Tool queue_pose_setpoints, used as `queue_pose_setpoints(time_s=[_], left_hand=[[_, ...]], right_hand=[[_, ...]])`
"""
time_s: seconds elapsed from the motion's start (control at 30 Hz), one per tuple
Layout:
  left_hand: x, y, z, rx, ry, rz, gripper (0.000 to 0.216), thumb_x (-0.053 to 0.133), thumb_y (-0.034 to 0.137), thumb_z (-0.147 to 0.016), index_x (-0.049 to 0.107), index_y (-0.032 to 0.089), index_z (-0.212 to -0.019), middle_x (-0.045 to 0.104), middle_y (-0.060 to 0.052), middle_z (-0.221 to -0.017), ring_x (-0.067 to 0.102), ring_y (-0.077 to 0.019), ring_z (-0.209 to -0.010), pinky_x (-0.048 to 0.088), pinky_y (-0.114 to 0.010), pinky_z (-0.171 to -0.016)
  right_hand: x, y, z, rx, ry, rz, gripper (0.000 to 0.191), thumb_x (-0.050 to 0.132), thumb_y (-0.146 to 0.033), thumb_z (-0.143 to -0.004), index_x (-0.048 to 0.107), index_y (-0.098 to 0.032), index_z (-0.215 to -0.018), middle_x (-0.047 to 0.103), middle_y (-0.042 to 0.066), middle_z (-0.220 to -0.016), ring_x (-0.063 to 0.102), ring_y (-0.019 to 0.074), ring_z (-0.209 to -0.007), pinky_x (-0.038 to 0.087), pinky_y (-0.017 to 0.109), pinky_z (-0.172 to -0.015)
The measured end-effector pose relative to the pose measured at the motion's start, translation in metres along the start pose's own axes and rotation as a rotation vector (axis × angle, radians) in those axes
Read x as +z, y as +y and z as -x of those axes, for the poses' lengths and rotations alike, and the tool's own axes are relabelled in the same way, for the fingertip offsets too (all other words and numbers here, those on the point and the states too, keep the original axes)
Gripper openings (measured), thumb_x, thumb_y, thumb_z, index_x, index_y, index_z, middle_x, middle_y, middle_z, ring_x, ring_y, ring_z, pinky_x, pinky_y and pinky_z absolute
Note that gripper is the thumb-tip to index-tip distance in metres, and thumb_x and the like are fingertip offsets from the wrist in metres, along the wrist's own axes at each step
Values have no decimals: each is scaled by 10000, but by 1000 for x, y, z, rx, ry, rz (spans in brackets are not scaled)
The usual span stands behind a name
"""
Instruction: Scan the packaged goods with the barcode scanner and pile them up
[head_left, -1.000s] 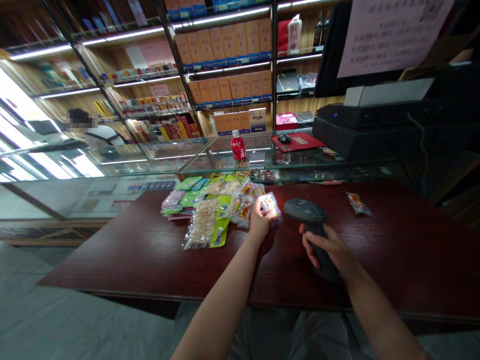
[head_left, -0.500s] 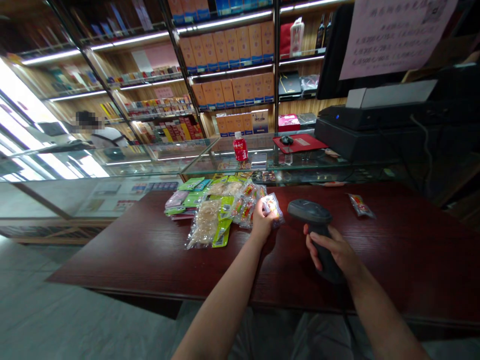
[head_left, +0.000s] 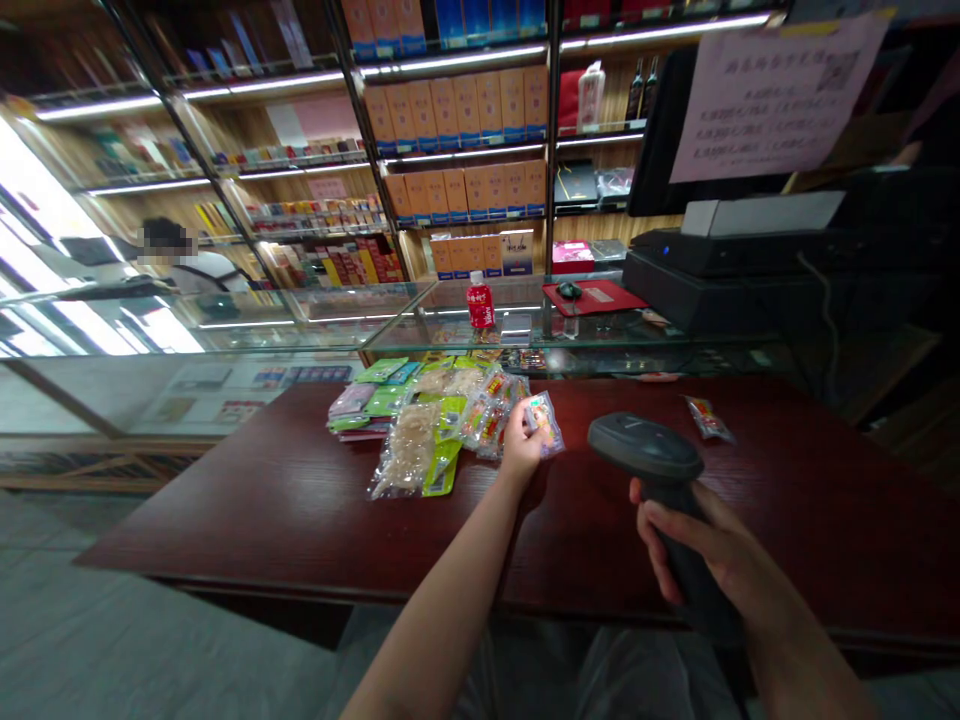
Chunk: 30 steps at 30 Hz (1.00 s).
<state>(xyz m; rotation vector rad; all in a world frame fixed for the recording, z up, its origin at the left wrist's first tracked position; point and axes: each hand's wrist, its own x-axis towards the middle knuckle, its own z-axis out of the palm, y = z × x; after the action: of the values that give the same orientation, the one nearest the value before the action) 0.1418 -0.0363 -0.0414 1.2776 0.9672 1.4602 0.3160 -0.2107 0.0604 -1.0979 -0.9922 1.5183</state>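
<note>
A small snack packet with a printed face is pinched in my left hand, just above the dark red table. My right hand is wrapped round the grip of a black barcode scanner, whose head points left toward the packet with a gap between them. Close to my left hand lie several clear-wrapped snack packets. Left of these are larger clear and green bags of pale food, and a stack of green and pink packets. One lone snack packet rests farther right.
Behind the table runs a glass display counter bearing a red bottle, a computer mouse on a red mat and a black cash drawer. A monitor carries a paper sign. Another person is at the far left.
My right hand has drawn the scanner back toward me and to the right, away from the packet. The bright scanner light on the packet is gone. My left hand stays nearly in place.
</note>
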Motion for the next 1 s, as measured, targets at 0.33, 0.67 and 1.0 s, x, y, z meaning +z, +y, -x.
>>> queue_pose_setpoints(time_s=[0.33,0.67,1.0], left_hand=[[0,8,4,0,-22,50,505,670,212,-644,544,196,-1133,638,-50,-995,605,-157,-801,508,-274,-712],[1,6,3,-48,-42,197,510,666,188,-617,517,218,-1103,612,6,-880,572,-113,-715,475,-224,-654],[-3,2,-1,8,-40,72,496,640,182,-606,531,187,-1090,637,-46,-981,593,-161,-827,478,-262,-724]], right_hand=[[6,4,-7,-20,30,29,361,690,-477,-736,515,-225,-925,535,-84,-529,498,106,-309,381,208,-310],[15,5,-18,-83,25,126,430,677,-479,-752,499,-203,-1028,529,-91,-516,492,105,-303,381,204,-299],[22,10,-13,-80,65,157,381,668,-542,-760,524,-209,-878,524,-81,-522,495,99,-304,380,202,-305]])
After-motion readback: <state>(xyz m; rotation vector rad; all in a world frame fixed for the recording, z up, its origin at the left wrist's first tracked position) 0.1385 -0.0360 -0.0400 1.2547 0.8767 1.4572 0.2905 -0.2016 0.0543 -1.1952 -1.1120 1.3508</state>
